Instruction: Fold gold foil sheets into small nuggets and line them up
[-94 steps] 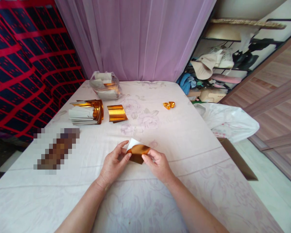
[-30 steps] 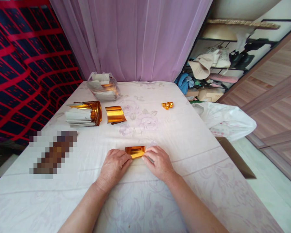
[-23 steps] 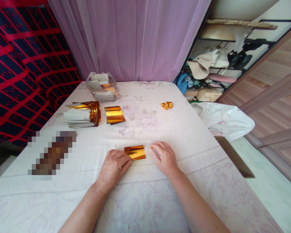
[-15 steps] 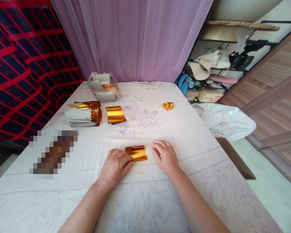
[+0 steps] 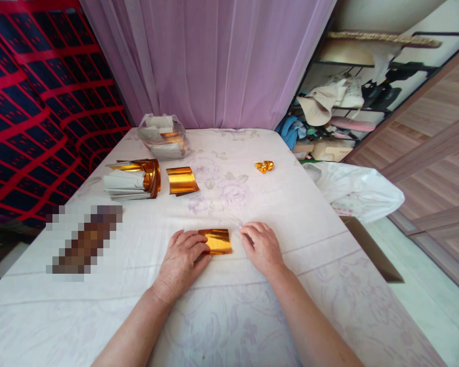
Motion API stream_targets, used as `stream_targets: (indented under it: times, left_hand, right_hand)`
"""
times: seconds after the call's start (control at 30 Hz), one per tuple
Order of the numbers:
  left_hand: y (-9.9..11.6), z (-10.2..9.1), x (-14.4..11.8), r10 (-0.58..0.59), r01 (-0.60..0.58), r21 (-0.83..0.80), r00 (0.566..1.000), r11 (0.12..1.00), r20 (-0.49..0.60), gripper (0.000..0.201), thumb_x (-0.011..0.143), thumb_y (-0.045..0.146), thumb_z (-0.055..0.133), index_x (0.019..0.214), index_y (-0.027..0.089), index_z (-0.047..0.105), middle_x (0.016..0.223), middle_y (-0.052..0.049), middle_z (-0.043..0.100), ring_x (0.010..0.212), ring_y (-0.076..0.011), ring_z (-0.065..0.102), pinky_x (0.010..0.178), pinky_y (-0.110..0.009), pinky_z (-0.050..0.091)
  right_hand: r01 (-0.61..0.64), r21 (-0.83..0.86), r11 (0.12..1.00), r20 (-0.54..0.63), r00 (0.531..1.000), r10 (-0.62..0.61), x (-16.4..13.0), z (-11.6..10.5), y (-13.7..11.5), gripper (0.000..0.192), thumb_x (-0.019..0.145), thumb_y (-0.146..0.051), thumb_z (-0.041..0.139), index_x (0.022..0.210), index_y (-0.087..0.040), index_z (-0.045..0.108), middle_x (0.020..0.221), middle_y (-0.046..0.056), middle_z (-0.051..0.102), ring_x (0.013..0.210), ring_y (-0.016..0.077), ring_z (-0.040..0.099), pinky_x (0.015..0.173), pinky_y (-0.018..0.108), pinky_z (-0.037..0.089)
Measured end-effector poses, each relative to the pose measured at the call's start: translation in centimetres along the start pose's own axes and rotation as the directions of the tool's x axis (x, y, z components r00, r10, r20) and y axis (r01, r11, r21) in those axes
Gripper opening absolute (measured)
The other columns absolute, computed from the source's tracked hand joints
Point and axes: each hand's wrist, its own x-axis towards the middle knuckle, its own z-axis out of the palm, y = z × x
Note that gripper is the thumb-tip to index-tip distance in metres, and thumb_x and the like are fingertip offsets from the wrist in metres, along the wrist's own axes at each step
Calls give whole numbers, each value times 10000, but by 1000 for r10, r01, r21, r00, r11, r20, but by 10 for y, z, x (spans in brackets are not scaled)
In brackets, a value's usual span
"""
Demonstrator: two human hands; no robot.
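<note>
Currently left hand [image 5: 182,258] palm-down, fingers pressing the left edge of folded gold foil sheet [image 5: 216,241] flat on table [image 5: 298,214]; right hand [image 5: 262,247] just beside the sheet, loosely spread, palm-down, holding nothing

No readable text, label, brand, number or sign anywhere: none on the gold foil sheets [image 5: 219,241], the paper stack [image 5: 124,184], the clear bag [image 5: 162,136] or the flowered cloth [image 5: 290,204].
</note>
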Motion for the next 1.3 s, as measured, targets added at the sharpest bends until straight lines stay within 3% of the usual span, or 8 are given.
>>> stream_targets:
  times: [0.23, 0.9, 1.07, 1.3]
  left_hand:
    - [-1, 3, -1, -10, 10, 6, 1000, 1000, 18, 83, 848, 236, 615, 900, 250, 678, 1187, -49, 684, 1193, -286, 547, 1051, -554, 335]
    - [-1, 3, -1, -22, 23, -7, 999, 1000, 39, 91, 852, 231, 603, 920, 249, 660, 1208, -52, 673, 1164, -276, 573, 1047, -545, 341]
    - [-1, 3, -1, -22, 23, -8, 999, 1000, 49, 97, 851, 227, 602, 930, 248, 655, 1209, -56, 670, 1168, -277, 566, 1047, -544, 340]
    - [-1, 3, -1, -27, 28, -17, 998, 999, 50, 93, 854, 226, 608, 936, 246, 648, 1212, -54, 669, 1174, -278, 564, 1044, -543, 338]
  right_hand:
    - [2, -6, 1000, 5, 1000, -2, 0, 0, 0, 128, 863, -161, 550, 829, -219, 659, 893, 40, 663, 883, 197, 565, 800, 331, 411]
    - [-24, -56, 998, -41, 999, 22, -1, 1, 5, 102, 857, -159, 533, 837, -218, 614, 1016, 62, 684, 950, 227, 569, 861, 369, 416]
    - [-37, -56, 998, -37, 999, 35, 0, 0, 5, 82, 861, -164, 544, 829, -218, 596, 929, 54, 683, 912, 226, 571, 847, 361, 408]
    - [-34, -71, 997, -36, 999, 32, 0, 0, 5, 81, 869, -168, 537, 833, -211, 595, 959, 63, 673, 923, 227, 565, 850, 359, 399]
